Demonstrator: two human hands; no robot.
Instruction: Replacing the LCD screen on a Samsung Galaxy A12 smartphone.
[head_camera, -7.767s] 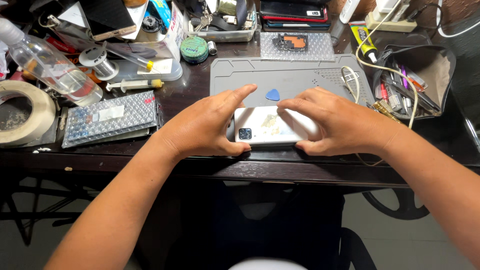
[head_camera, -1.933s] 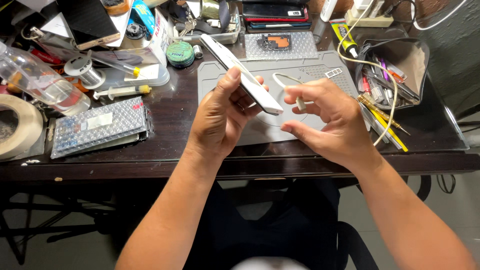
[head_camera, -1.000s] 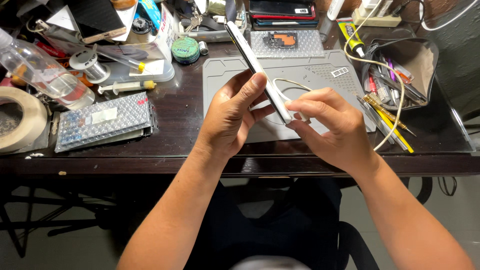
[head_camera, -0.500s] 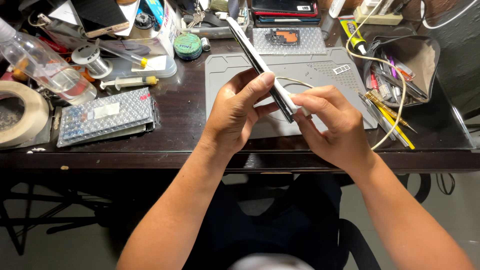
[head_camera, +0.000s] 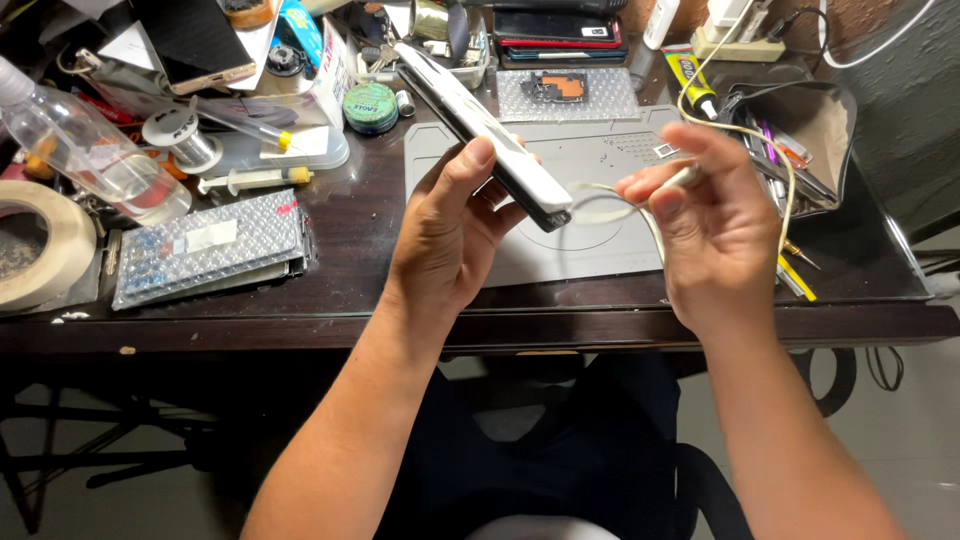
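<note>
Left hand (head_camera: 445, 235) has the white phone (head_camera: 485, 122) lifted off the surface (head_camera: 350, 215), edge-on to the camera, long axis running up-left toward the clutter, lower end near the middle of the frame above the grey work mat (head_camera: 600, 200); grip is closed round the lower half, thumb on the upper edge, fingers wrapped behind. Right hand (head_camera: 715, 225) is just beside that lower end, apart from the phone; thumb and forefinger are pinched on the plug end of a thin white cable (head_camera: 740, 130), which arcs up over the hand toward the back right. A looser pale loop hangs between plug and phone end. My read: phone is picked up and oriented, plug is in hand and pointed at the bottom edge, but the two are not mated; gap still visible. Left to do looks like aligning plug with port and seating it. Port itself is too small to make out. Nearby and untouched: bubble-wrap packs (head_camera: 210, 245), tape roll (head_camera: 40, 240), clear bottle (head_camera: 95, 155), syringe (head_camera: 250, 180), green tin (head_camera: 371, 105), tool tray (head_camera: 800, 130)
</note>
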